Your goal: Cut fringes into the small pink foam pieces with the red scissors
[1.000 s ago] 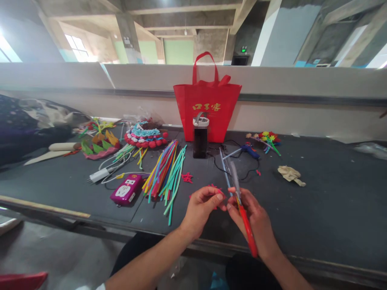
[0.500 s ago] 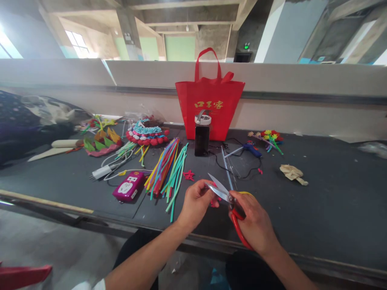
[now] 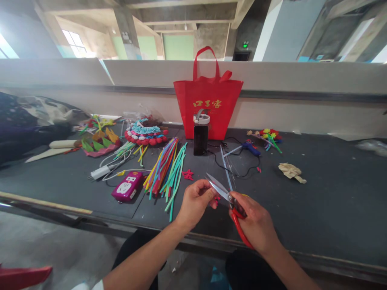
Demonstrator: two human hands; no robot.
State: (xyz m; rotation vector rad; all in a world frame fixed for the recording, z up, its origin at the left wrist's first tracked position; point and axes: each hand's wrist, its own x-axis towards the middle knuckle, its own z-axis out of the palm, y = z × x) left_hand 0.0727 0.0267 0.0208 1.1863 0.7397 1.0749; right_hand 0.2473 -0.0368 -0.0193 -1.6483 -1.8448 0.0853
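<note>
My right hand (image 3: 255, 219) is wrapped around the red handles of a pair of scissors (image 3: 222, 191). The blades point up and left, parted by a narrow gap, with their tips beside the fingers of my left hand (image 3: 196, 203). My left hand is closed in a pinch on a small pink-red fuzzy strip (image 3: 217, 198), mostly hidden by fingers and blades. A little heap of red cut pieces (image 3: 188, 174) lies on the table just beyond my left hand. To its left is a fanned bundle of coloured pipe cleaners (image 3: 161, 169).
A purple power socket (image 3: 128, 186) sits at left with a white charger (image 3: 101, 172). Behind my hands a black phone (image 3: 200, 140) leans before a red bag (image 3: 208, 92). A blue glue gun (image 3: 251, 148), fuzzy flowers (image 3: 270, 137) and a crumpled beige piece (image 3: 292, 172) lie at right.
The scissor blades have come closer together. Both hands stay nearly in place, and the pink-red strip shows less between them. The whole view has shifted slightly.
</note>
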